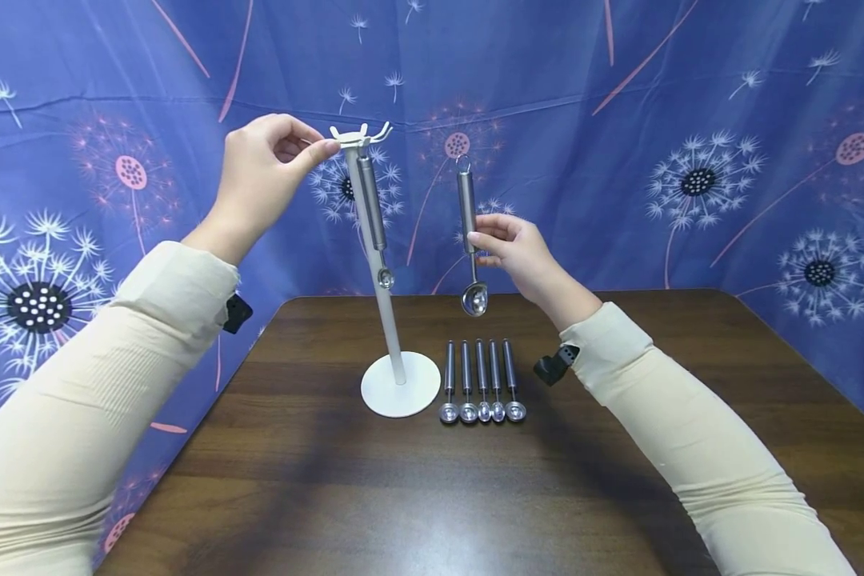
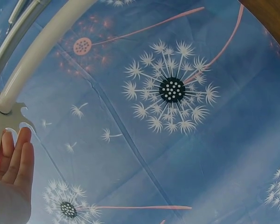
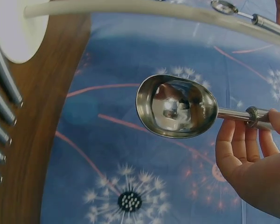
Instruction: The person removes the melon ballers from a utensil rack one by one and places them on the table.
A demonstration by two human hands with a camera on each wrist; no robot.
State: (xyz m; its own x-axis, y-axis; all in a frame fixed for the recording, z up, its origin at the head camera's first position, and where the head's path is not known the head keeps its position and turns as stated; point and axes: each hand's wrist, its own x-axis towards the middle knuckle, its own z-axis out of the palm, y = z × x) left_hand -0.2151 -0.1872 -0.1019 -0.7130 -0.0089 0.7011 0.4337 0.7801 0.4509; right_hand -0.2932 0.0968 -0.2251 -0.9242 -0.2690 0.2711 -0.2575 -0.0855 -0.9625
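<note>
A white stand (image 1: pixel 383 308) with a ring of upturned hooks (image 1: pixel 353 138) rises from a round base. My left hand (image 1: pixel 265 164) pinches a hook at its top between thumb and fingers; the left wrist view shows fingers (image 2: pixel 19 161) behind that hook. One small steel measuring spoon (image 1: pixel 372 204) hangs from the stand, bowl down. To its right, my right hand (image 1: pixel 514 252) grips the handle of a larger measuring spoon (image 1: pixel 467 212), raised above the table. This spoon is nearly upright, ring at the top. Its deep oval bowl (image 3: pixel 177 107) faces the right wrist camera.
Several more steel measuring spoons (image 1: pixel 481 368) lie side by side on the brown wooden table (image 1: pixel 317 488), right of the stand's base (image 1: pixel 382 396), bowls toward me. A blue dandelion-print cloth (image 1: pixel 569 104) hangs behind the table.
</note>
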